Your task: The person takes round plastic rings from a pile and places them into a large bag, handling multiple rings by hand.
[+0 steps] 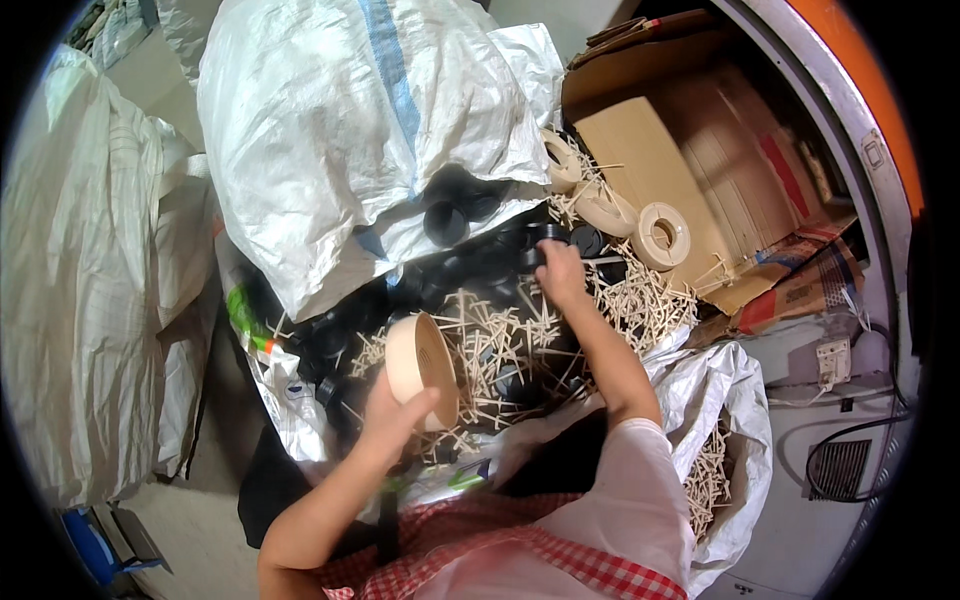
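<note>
My left hand (388,415) is closed round a beige round plastic part (407,365), a shallow dish with slots inside, tilted on its edge. My thumb presses on its rim. Further off and to the right, the fingers of my right hand (562,274) are closed on a black plastic cap (546,233) at the edge of a heap. Black round caps (440,280) and thin beige plastic sticks (505,350) lie mixed below and between my hands. Several black caps spill from the mouth of a big white woven sack (300,130).
More beige round parts (661,237) lie beside an open cardboard box (640,150) at the far right. White sacks (90,280) stand on the left. A white sack of sticks (745,440) is near my right elbow. A cable (830,440) hangs by the grey machine (780,540).
</note>
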The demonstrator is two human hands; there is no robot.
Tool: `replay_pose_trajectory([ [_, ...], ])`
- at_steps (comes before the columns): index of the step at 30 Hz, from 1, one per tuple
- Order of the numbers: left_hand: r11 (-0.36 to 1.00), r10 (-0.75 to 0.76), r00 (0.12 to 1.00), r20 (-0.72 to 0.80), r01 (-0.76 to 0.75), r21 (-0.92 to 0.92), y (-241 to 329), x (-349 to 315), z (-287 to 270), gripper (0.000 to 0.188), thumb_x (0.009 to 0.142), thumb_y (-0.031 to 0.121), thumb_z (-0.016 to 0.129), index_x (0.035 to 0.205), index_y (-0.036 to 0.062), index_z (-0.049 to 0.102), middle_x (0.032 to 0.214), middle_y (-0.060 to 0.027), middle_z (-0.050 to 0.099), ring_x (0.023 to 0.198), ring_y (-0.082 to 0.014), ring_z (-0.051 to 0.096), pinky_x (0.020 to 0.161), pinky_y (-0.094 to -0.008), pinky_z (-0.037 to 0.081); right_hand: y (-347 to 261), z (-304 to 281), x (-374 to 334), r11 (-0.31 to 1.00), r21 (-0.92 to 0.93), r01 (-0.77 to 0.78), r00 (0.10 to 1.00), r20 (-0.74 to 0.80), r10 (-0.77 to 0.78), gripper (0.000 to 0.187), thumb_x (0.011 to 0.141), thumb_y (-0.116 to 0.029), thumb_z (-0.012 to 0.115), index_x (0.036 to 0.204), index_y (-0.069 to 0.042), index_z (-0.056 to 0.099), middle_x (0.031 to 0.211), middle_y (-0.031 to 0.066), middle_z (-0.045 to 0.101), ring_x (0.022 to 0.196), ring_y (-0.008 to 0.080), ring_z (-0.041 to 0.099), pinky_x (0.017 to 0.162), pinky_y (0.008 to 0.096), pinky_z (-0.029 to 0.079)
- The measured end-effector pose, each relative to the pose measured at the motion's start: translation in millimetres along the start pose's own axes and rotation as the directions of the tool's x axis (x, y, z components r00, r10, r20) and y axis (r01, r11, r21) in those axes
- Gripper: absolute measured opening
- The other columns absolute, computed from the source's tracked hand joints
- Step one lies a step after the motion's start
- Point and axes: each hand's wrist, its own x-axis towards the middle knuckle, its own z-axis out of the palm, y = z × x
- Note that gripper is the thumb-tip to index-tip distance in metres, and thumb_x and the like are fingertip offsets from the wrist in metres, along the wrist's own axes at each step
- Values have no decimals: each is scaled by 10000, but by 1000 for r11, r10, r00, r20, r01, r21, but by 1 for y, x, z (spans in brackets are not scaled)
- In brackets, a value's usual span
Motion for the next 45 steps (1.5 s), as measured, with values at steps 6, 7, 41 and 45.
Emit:
replay_pose_trajectory([
  [6,991,130,989,-66,-131,-10,1,0,2,538,768,97,669,1238,24,416,1080,-84,571,957,-159,567,822,-309,472,-95,-52,-61,967,108,232,969,61,-239,393,683,-89,652,1070,-63,586,1040,140,591,960,322,527,859,396,429],
  [7,989,144,986,-84,-146,-7,1,1,2,538,768,101,676,1234,31,416,1079,-82,571,953,-155,568,816,-305,473,-94,-53,-67,962,207,177,971,125,-205,393,696,-107,667,1076,-58,583,1043,144,591,972,329,528,859,399,430],
  [41,948,225,889,398,-294,122,-13,-23,-13,467,782,120,654,1201,5,482,976,-54,623,768,-114,606,647,-249,510,-216,-115,-151,310,835,-454,842,516,-158,621,880,-276,592,1356,-79,245,1189,149,524,917,236,621,743,335,539],
  [45,954,154,923,352,-232,190,1,-32,-2,497,771,131,664,1215,12,474,919,-56,623,713,-110,603,612,-249,509,-180,-96,-141,118,710,-694,648,688,-328,810,872,-280,615,1431,-61,71,1183,194,513,866,238,629,725,324,539],
])
